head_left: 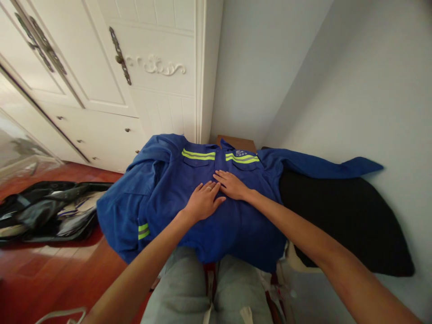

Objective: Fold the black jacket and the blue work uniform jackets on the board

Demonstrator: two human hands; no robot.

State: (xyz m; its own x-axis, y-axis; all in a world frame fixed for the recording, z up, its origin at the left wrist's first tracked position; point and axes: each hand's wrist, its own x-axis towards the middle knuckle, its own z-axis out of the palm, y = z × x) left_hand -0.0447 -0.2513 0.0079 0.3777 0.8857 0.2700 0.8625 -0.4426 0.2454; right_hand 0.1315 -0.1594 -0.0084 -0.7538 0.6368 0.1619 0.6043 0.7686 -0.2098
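A blue work jacket (172, 198) with yellow-green and grey reflective stripes is spread out in front of me, its chest side up. Both of its chest pockets show below the stripes. One sleeve bunches at the left, while the other stretches out to the right over a black surface. My left hand (204, 199) lies flat on the middle of the jacket front, a ring on one finger. Just beside it, my right hand (232, 184) rests flat near the front closure, its fingertips close to the left fingers. Neither hand grips the cloth.
A black padded board-like surface (344, 220) extends right, against the grey wall (364, 99). Behind the jacket stands a brown box (248, 144). White cabinets (162, 103) rise at the back left. An open suitcase (84, 225) with packed items lies on the red wooden floor (43, 270).
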